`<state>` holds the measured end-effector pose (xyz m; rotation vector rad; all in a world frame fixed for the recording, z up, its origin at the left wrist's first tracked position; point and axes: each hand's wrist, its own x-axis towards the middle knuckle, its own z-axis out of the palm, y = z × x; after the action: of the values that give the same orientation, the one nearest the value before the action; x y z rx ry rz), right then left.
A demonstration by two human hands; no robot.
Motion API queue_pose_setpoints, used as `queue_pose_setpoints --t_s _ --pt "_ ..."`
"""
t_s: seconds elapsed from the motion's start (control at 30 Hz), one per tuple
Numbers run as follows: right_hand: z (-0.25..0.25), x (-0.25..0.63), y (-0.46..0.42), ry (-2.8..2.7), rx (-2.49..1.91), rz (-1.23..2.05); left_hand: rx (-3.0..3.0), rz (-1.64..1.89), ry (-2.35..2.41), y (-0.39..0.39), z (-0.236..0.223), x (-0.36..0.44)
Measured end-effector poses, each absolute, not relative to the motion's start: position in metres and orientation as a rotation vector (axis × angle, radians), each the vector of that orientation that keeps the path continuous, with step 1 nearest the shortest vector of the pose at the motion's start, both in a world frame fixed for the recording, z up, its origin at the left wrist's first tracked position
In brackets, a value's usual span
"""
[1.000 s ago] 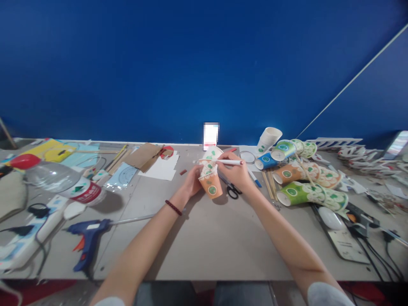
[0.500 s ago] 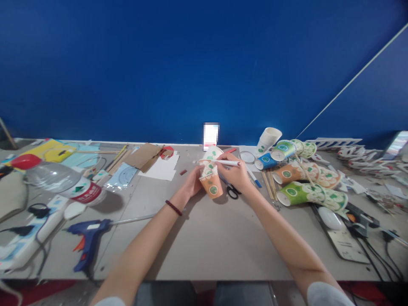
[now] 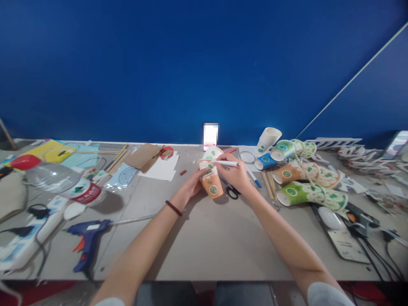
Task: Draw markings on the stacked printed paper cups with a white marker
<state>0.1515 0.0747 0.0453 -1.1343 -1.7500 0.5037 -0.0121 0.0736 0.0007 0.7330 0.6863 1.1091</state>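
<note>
My left hand point(image 3: 193, 182) is closed around the side of an orange and white paper cup point(image 3: 213, 186) patterned with green leaves. The cup tilts, its printed base toward me, with another pale leaf-printed cup point(image 3: 214, 153) behind it. In my right hand point(image 3: 234, 173) is a white marker pen point(image 3: 228, 162), pinched between the fingers. Its tip meets the cup near the upper edge; whether it leaves a mark is too small to tell. Below my right hand lie dark-handled scissors point(image 3: 232, 193), partly hidden. A blue-capped marker point(image 3: 255, 178) rests just to the right.
A blue glue gun point(image 3: 91, 238), a plastic bottle point(image 3: 63, 180) and a power strip point(image 3: 35, 236) lie on the left. Joined paper cups point(image 3: 296, 194), stacked white cups point(image 3: 269, 139) and wooden sticks point(image 3: 270, 185) are on the right. A phone point(image 3: 211, 135) leans against the blue wall.
The fingers of my left hand have shifted slightly on the cup, the thumb now showing across its front. The cup and the marker pen stay almost in the same place.
</note>
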Motion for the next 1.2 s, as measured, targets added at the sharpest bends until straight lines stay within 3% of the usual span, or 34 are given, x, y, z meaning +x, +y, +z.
queue_pose_setpoints --t_s 0.5,1.2 --pt "0.044 0.155 0.08 -1.587 -1.033 0.648 0.708 1.127 0.674 0.075 -0.002 -0.013" --pt "0.041 0.155 0.08 -1.671 -1.111 0.525 0.673 1.135 0.672 0.076 -0.003 -0.013"
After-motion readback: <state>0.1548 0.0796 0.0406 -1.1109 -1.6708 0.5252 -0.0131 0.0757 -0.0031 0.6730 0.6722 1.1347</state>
